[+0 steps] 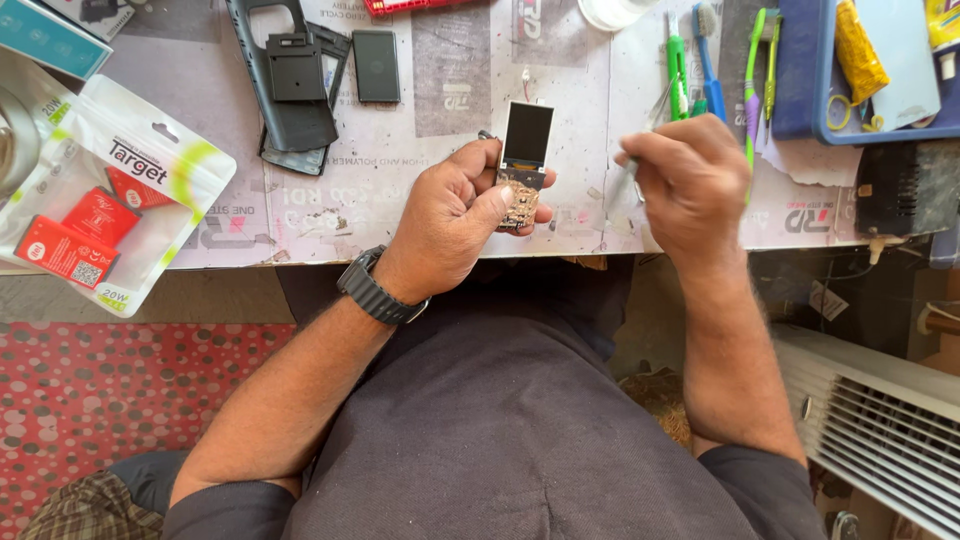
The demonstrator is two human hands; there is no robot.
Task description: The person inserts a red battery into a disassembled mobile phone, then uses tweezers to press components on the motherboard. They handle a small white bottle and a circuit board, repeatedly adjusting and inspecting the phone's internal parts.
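A small phone circuit board (522,182), bare and coppery below with a dark glossy rectangular screen on top, stands upright over the near table edge (330,225). The left hand (455,215) curls closed around its lower half. Just right, the right hand (690,180) pinches a thin metal tool (655,108); dark plastic phone casings (295,85) lie far left.

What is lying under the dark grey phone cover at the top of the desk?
Under the dark grey phone cover only the paper-covered desk shows, plus another dark piece sticking out at its lower edge. Whatever lies directly beneath is covered.
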